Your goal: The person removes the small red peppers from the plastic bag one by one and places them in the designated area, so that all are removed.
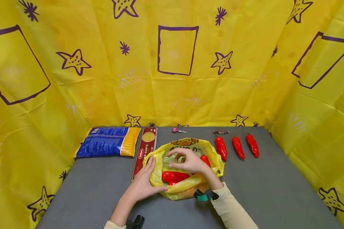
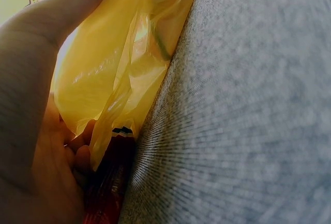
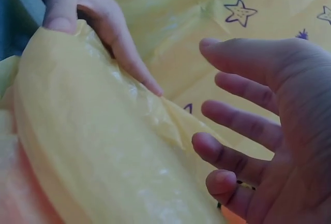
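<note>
A yellow plastic bag [image 1: 186,190] stands mouth-up in the middle of the table, with red peppers [image 1: 175,176] lying inside. My left hand [image 1: 143,183] holds the bag's left rim, its thumb over the front edge and fingers along the side. In the left wrist view, the fingertips [image 2: 83,154] press against the bag's folds. My right hand [image 1: 189,160] is over the bag's mouth with spread, slightly bent fingers and nothing between them, as the right wrist view also shows.
Right of the bag lie three red peppers [image 1: 237,148]. Behind it are a pink lollipop [image 1: 175,130] and a wrapped candy [image 1: 220,132]. To the left lie a red spaghetti box [image 1: 145,149], close against the bag, and a blue-and-yellow packet [image 1: 103,143]. Yellow cloth [image 1: 177,95] walls the table.
</note>
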The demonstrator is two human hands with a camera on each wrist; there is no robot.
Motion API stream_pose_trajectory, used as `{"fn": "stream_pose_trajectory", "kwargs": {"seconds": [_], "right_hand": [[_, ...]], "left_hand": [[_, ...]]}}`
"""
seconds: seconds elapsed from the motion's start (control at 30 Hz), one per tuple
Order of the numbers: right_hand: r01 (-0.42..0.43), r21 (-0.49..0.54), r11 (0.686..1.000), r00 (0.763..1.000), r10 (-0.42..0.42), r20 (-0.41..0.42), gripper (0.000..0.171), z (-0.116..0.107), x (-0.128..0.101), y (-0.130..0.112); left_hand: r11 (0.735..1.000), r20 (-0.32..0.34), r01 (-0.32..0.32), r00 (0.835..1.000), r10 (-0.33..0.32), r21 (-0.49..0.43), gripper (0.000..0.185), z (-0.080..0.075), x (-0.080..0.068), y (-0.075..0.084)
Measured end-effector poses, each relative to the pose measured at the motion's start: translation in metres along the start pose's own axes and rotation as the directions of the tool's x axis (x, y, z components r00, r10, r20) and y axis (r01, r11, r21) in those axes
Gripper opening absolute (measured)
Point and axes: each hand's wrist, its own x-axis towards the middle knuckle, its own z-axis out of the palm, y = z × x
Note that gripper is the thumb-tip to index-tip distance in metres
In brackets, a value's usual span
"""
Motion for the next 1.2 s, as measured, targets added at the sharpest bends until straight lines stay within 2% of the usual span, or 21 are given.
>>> {"fn": "stream_pose_trajectory", "kwargs": {"seconds": [0.33, 0.47, 0.67, 0.9, 1.2], "right_hand": [[0.021, -0.095, 0.995, 0.994, -0.011, 0.104, 0.041, 0.003, -0.003, 0.007], [0.027, -0.138, 0.99, 0.985, -0.002, 0.173, 0.043, 0.004, -0.005, 0.01], [0.085, -0.237, 0.968, 0.968, -0.024, 0.25, 0.044, 0.008, -0.006, 0.009], [0.079, -0.316, 0.946, 0.963, 0.01, 0.27, 0.04, 0.008, -0.005, 0.002], [0.111, -0.417, 0.902, 0.962, 0.007, 0.272, 0.042, 0.014, -0.003, 0.001]], "left_hand": [[1.0, -0.002, -0.004, 1.0, 0.004, 0.0, 0.132, -0.001, 0.0, 0.001], [1.0, 0.002, -0.001, 1.0, 0.001, 0.003, 0.132, -0.001, 0.0, 0.001], [1.0, 0.002, -0.002, 1.0, 0.002, -0.003, 0.133, 0.0, 0.0, 0.001], [1.0, -0.002, -0.007, 1.0, 0.007, 0.003, 0.133, 0.001, 0.0, 0.0], [1.0, 0.009, -0.007, 1.0, 0.007, 0.002, 0.134, 0.0, -0.001, 0.0]]}}
